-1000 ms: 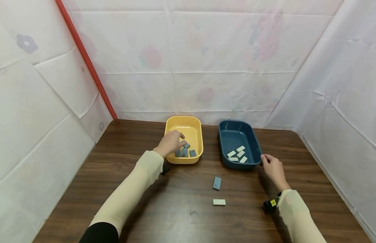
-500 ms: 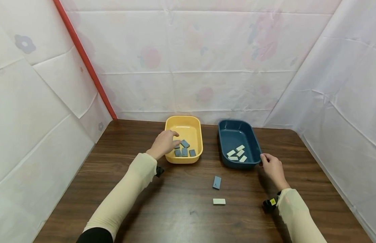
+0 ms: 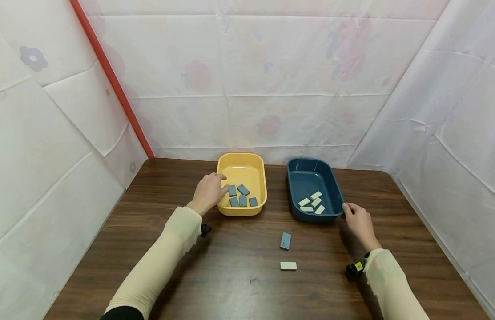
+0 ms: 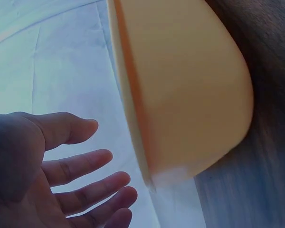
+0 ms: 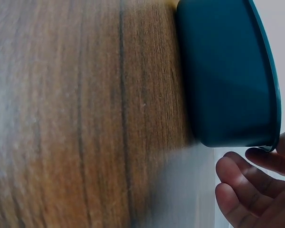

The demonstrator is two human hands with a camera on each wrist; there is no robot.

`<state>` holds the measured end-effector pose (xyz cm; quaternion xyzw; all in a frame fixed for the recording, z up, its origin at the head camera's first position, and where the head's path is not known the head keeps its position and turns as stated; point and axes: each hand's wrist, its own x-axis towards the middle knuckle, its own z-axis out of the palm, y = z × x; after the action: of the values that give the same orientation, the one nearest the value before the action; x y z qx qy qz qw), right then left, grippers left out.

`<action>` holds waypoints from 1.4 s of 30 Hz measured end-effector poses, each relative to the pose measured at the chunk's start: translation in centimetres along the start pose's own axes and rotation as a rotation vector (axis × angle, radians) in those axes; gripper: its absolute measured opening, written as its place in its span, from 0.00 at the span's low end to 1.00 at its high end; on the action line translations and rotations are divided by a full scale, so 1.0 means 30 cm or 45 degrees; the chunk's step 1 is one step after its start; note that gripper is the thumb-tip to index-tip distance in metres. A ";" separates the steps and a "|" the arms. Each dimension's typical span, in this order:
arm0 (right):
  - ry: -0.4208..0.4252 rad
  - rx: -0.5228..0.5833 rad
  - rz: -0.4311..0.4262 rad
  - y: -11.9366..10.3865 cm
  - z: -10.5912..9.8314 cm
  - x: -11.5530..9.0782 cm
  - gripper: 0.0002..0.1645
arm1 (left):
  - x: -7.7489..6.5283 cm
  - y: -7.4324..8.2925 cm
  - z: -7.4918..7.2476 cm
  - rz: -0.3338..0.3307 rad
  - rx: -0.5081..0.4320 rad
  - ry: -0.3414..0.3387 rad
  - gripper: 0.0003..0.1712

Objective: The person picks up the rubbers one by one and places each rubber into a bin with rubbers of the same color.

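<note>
My left hand (image 3: 208, 193) is at the left rim of the yellow bin (image 3: 246, 212). Its fingers are spread and hold nothing, as the left wrist view also shows beside the bin's wall (image 4: 194, 95). Several blue-grey rectangular tiles (image 3: 243, 190) lie flat at the near end inside that bin. To the right stands a dark blue bin (image 3: 311, 170) with several pale cream tiles (image 3: 304, 202) at its near end. My right hand (image 3: 358, 223) pinches the near right corner of the blue bin's rim; in the right wrist view, thumb and forefinger (image 5: 275, 161) meet there.
On the brown wooden table (image 3: 247, 293), in front of the bins, lie a single blue-grey tile (image 3: 285, 241) and, nearer, a single cream tile (image 3: 288, 266). White patterned sheeting (image 3: 247, 120) walls the back and both sides.
My left hand has drawn back leftward from above the tiles in the yellow bin to its rim, uncovering another blue-grey tile. My right hand has stayed at the blue bin's corner.
</note>
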<state>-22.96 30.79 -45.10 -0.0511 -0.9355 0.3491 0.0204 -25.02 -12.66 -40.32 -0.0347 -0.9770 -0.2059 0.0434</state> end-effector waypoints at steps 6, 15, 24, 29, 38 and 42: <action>-0.007 -0.005 -0.002 0.005 0.002 -0.004 0.30 | -0.015 -0.025 0.004 -0.020 0.030 0.008 0.23; -0.003 -0.004 0.001 0.015 0.000 -0.005 0.30 | -0.020 -0.061 0.022 -0.081 -0.002 0.032 0.25; -0.014 -0.013 0.002 0.019 0.000 -0.008 0.31 | -0.029 -0.083 0.052 -0.088 -0.052 0.024 0.26; -0.039 -0.020 0.000 0.016 -0.011 -0.004 0.31 | -0.033 -0.090 0.067 -0.058 -0.050 0.092 0.23; -0.134 -0.103 -0.047 0.004 -0.044 0.017 0.31 | -0.040 -0.107 0.078 -0.063 -0.098 0.167 0.22; -0.159 -0.106 -0.058 0.001 -0.062 0.016 0.30 | -0.040 -0.111 0.081 -0.047 -0.115 0.186 0.21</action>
<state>-23.29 32.07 -43.70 -0.0089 -0.9495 0.3120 -0.0323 -24.30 -14.77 -44.00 -0.0035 -0.9614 -0.2525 0.1090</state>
